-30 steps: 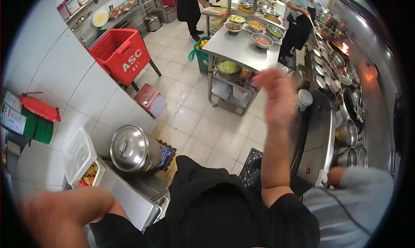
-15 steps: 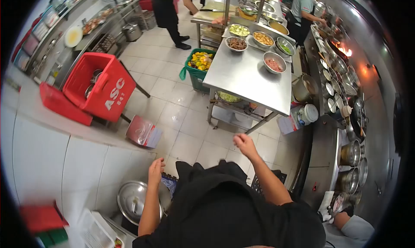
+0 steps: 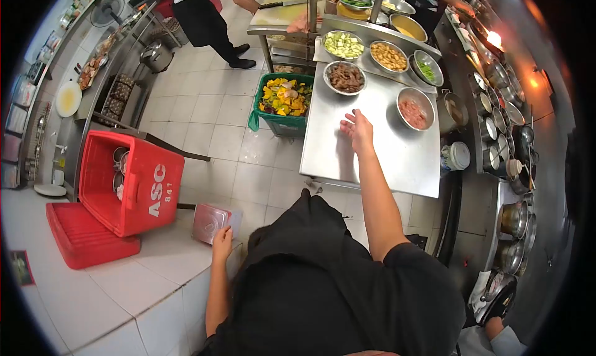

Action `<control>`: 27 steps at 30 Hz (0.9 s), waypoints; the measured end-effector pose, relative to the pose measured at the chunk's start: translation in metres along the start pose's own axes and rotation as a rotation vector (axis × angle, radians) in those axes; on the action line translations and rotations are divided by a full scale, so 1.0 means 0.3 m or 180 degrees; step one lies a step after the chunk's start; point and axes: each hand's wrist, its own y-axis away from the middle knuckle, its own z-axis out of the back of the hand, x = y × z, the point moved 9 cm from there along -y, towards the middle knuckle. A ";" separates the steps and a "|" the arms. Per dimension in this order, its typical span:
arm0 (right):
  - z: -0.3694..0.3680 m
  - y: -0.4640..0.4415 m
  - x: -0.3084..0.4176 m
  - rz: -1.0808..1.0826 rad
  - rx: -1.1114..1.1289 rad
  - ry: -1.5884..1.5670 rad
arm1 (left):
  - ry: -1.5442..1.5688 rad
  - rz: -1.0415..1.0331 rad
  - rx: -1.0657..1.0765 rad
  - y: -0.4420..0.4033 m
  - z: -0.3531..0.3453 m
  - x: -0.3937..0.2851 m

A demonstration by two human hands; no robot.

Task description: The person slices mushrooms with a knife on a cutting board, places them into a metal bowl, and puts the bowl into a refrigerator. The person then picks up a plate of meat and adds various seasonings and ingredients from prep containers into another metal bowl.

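Above the front part of the steel table, my right hand reaches forward with fingers apart and holds nothing. It is between the bowl of dark cooked meat and the bowl of pink meat. Low on the left, my left hand hangs near a red and white box; its fingers are curled, and whether anything is in them cannot be made out. Bowls of cut green vegetable, yellow-brown pieces and green slices stand farther back.
An open red bin stands left, its lid beside it. A green bin of peels stands against the table's left side. One person stands near a knife; another is by the flaming stove at right.
The view has moved forward to the steel table. My right hand has reached out over it and its fingers have opened. My left hand has come down from the far left to beside my body.
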 end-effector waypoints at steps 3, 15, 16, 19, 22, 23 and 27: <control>-0.045 -0.199 -0.015 -0.0064 -0.0360 -0.0179 | 0.0095 0.0161 -0.0186 -0.118 0.072 0.247; -0.209 -0.236 0.002 0.0908 -0.1213 0.0104 | 0.0406 0.0231 0.0370 -0.866 0.282 0.364; -0.271 -0.208 0.003 0.0953 -0.1176 0.0183 | 0.0431 0.0056 0.0254 -0.973 0.330 0.339; -0.482 -0.173 -0.026 0.1110 -0.1045 0.0298 | 0.0613 0.0083 0.0391 -1.292 0.451 0.226; -0.770 -0.163 -0.043 0.1219 -0.0731 0.0183 | 0.0549 -0.0156 0.0623 -1.545 0.533 -0.003; -0.859 -0.170 -0.059 0.1105 -0.0710 0.0185 | 0.0614 -0.0249 0.0597 -1.612 0.554 -0.070; -1.200 -0.253 -0.135 0.0831 -0.0258 0.0004 | 0.0974 -0.0396 0.0673 -1.874 0.590 -0.251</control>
